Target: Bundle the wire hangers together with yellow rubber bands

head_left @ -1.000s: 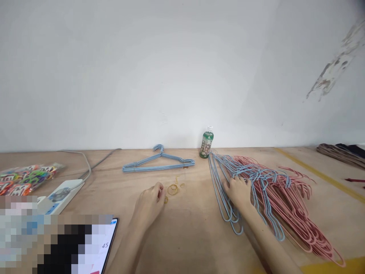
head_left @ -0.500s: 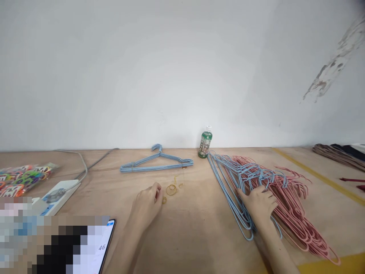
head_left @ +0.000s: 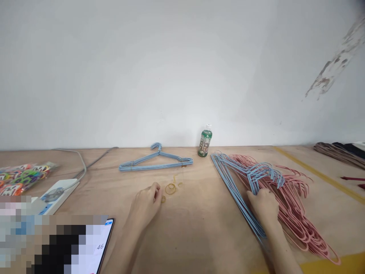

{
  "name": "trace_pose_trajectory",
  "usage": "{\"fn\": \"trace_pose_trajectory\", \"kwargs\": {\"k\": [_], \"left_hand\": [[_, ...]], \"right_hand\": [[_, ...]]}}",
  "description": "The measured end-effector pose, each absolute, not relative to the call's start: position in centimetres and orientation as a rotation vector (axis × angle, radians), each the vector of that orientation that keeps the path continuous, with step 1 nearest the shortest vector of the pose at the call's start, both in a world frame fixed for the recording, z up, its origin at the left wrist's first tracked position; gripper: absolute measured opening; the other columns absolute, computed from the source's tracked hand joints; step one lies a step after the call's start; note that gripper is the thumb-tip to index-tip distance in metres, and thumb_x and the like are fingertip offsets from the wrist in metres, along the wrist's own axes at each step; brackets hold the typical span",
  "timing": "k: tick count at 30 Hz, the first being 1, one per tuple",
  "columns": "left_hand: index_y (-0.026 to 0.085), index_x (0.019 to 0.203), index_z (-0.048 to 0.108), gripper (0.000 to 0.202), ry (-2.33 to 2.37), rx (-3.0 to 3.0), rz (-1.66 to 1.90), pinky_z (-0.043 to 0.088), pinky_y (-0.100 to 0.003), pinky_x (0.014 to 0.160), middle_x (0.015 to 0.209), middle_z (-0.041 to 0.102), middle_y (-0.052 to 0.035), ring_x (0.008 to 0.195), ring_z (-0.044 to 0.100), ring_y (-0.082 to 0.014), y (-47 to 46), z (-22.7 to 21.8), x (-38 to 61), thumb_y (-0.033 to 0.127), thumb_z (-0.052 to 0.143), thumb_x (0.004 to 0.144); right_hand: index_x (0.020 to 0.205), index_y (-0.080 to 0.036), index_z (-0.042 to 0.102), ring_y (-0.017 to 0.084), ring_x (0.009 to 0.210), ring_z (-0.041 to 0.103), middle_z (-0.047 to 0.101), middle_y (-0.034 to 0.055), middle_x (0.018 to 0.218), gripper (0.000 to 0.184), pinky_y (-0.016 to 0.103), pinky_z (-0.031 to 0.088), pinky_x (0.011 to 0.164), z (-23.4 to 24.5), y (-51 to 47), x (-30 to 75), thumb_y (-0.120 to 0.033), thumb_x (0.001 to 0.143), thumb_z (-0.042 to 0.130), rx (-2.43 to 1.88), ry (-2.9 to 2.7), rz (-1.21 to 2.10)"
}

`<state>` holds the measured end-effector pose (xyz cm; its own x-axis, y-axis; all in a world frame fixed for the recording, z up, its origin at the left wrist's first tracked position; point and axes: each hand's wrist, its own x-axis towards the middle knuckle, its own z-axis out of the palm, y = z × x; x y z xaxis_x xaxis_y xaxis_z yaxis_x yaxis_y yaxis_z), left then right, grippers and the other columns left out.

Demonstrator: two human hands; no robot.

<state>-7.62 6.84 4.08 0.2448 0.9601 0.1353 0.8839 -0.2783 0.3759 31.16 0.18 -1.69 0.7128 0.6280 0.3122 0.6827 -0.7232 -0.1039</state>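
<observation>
Here, the loose blue hangers (head_left: 253,182) are best held even, gripped by the right hand (head_left: 264,207); whether anything is pinched by the curled left hand (head_left: 146,199) cannot be told.

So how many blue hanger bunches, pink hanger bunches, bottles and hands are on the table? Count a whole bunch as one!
Blue hanger bunches: 2, the left bunch and the right bunch
Pink hanger bunch: 1
Bottle: 1
Hands: 2, the left hand and the right hand
Total: 6
</observation>
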Motion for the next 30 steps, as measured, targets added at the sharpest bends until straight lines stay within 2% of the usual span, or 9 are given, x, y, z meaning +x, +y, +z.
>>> {"fn": "trace_pose_trajectory", "kwargs": {"k": [2, 6, 11, 19, 25, 30], "left_hand": [[0.024, 0.085, 0.049, 0.015, 1.728, 2.296, 0.497, 0.028, -0.025, 0.058, 0.076, 0.068, -0.0008, 0.065, 0.061, -0.0167, 6.9, 4.1, -7.6, 0.028, 0.037, 0.093], [0.024, 0.085, 0.049, 0.015, 1.729, 2.310, 0.494, 0.028, -0.026, 0.058, 0.075, 0.068, -0.0005, 0.066, 0.060, -0.0172, 6.9, 3.9, -7.6, 0.028, 0.037, 0.093], [0.024, 0.085, 0.050, 0.015, 1.721, 2.306, 0.485, 0.028, -0.026, 0.058, 0.074, 0.068, -0.0002, 0.066, 0.061, -0.0170, 7.0, 3.8, -7.5, 0.027, 0.037, 0.093], [0.025, 0.083, 0.048, 0.016, 1.720, 2.300, 0.503, 0.027, -0.025, 0.058, 0.071, 0.066, 0.0004, 0.064, 0.060, -0.0172, 7.1, 3.9, -7.7, 0.029, 0.037, 0.093], [0.024, 0.083, 0.047, 0.014, 1.725, 2.293, 0.516, 0.027, -0.025, 0.057, 0.072, 0.066, 0.0002, 0.064, 0.059, -0.0170, 7.0, 4.0, -7.8, 0.027, 0.037, 0.092], [0.024, 0.083, 0.047, 0.016, 1.722, 2.288, 0.517, 0.028, -0.025, 0.058, 0.075, 0.068, -0.0012, 0.067, 0.061, -0.0177, 6.8, 4.1, -7.6, 0.028, 0.036, 0.093]], "right_hand": [[0.103, 0.006, 0.057, 0.034, 0.084, 0.065, 0.063, 0.0240, 0.090, 0.050, 0.037, 0.045, 0.068, -1.8, 0.1, 31.4, -0.040, 0.087, 0.046, -2.721, -1.052, -0.319], [0.099, 0.004, 0.060, 0.033, 0.088, 0.065, 0.064, 0.0218, 0.088, 0.042, 0.036, 0.045, 0.071, -1.8, 0.0, 31.5, -0.033, 0.089, 0.043, -2.696, -1.141, -0.278], [0.103, 0.006, 0.055, 0.034, 0.089, 0.063, 0.062, 0.0236, 0.092, 0.043, 0.036, 0.044, 0.070, -1.6, -0.3, 31.2, -0.032, 0.089, 0.040, -2.647, -1.139, -0.298], [0.103, -0.004, 0.049, 0.032, 0.086, 0.061, 0.056, 0.0213, 0.099, 0.037, 0.036, 0.044, 0.066, -0.8, -0.6, 30.5, -0.034, 0.088, 0.034, -2.485, -1.129, -0.343], [0.102, -0.012, 0.047, 0.029, 0.096, 0.059, 0.057, 0.0188, 0.102, 0.033, 0.033, 0.045, 0.076, -0.4, -2.0, 31.0, -0.034, 0.080, 0.038, -2.320, -1.215, -0.317], [0.101, -0.021, 0.048, 0.027, 0.076, 0.063, 0.065, 0.0092, 0.082, 0.036, 0.033, 0.045, 0.067, -0.3, -5.1, 31.3, -0.046, 0.077, 0.041, -2.262, -1.114, -0.032]]}}
